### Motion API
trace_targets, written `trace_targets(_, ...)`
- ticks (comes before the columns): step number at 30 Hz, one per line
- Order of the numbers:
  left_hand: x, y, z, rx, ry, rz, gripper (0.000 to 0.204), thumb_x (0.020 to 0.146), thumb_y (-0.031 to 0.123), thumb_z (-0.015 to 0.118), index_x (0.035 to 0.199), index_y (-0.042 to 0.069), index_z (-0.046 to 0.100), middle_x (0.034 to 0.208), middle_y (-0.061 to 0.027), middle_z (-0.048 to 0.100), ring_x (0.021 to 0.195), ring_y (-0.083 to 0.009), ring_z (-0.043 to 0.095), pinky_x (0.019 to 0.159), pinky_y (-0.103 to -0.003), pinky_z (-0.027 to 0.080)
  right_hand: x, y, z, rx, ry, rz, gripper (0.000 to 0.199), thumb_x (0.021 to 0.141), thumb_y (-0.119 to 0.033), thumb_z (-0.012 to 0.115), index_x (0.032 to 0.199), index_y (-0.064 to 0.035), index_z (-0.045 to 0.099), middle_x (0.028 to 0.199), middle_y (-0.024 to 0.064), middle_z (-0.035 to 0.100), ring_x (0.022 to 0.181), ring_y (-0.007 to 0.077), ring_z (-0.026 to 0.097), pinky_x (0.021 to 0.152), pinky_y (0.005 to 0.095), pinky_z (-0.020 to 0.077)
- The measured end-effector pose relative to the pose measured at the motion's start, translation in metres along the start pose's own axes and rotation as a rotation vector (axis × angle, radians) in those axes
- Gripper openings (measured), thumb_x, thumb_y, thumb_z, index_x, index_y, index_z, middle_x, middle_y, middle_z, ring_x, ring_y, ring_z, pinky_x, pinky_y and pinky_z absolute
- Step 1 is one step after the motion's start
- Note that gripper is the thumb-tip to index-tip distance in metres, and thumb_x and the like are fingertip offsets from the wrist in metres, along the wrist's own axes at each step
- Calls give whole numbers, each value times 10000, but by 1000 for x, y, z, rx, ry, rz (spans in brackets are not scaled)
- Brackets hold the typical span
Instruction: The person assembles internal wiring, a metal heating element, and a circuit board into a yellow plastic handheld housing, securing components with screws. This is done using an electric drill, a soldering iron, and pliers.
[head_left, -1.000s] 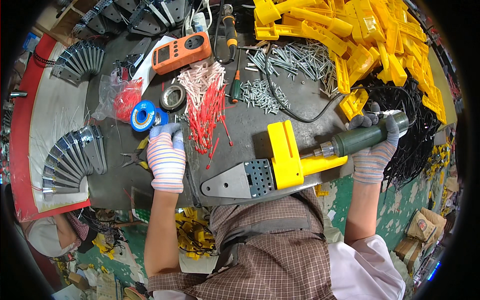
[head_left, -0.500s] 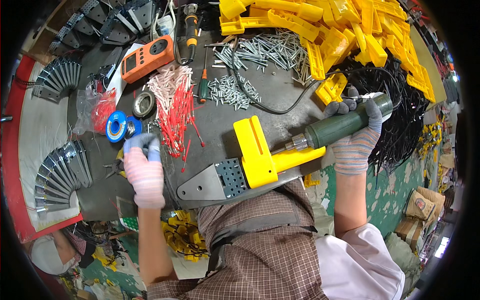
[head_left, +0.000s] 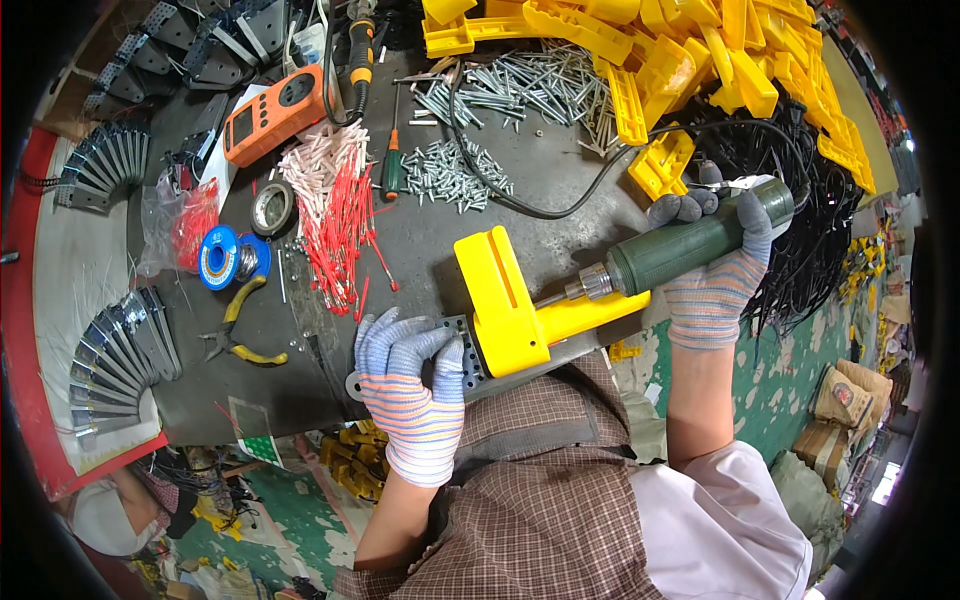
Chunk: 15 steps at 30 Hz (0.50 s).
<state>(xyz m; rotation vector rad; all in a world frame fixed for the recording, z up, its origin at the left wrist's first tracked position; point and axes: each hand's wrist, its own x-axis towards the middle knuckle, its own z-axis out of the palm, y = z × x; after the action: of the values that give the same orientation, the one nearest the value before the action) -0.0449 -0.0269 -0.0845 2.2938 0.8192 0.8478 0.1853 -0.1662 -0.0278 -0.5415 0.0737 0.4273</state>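
Note:
My right hand [head_left: 715, 270] grips a green cylindrical electric screwdriver [head_left: 665, 250] with a metal chuck. The tool lies slanted, its bit reaching the side of a yellow plastic housing [head_left: 495, 290] at the front edge of the bench. Joined to the housing's left side is a grey perforated metal plate [head_left: 470, 350]. Over this plate spreads my left hand [head_left: 410, 385], its fingers stretched out and apart, hiding most of the metal. Whether the fingertips press on it is hard to see. Both hands wear striped knit gloves with grey fingertips.
Yellow-handled pliers [head_left: 238, 325], a solder spool [head_left: 220, 258] and a tape roll [head_left: 273, 208] lie left. Behind are red-and-white wire pieces [head_left: 335, 220], screws [head_left: 455, 175], a screwdriver [head_left: 392, 165] and an orange meter [head_left: 278, 115]. Yellow housings [head_left: 690, 70] and black cables [head_left: 790, 250] fill the right.
My left hand has moved right, from beside the pliers and solder spool to the metal plate, and its curled fingers have stretched out. My right hand and the electric screwdriver have hardly moved.

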Motion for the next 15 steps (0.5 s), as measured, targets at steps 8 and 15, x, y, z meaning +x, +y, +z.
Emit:
trace_targets(8,0,-2,-1,37,-20,90,130,781,160,707,868,96,634,942,-81,620,1010,-320,570,1000,-503,389,0,1,-2,48,-42,15,409,786,-166,693,1102,34,526,745,58,550,666,188,541,796,383,494)
trace_targets(15,1,0,2,13,11,90,135,768,135,710,870,105,626,938,-70,626,957,-305,591,915,-463,446,0,0,-3,73,-77,20,368,764,-161,691,1053,17,548,726,34,534,663,171,520,794,368,492)
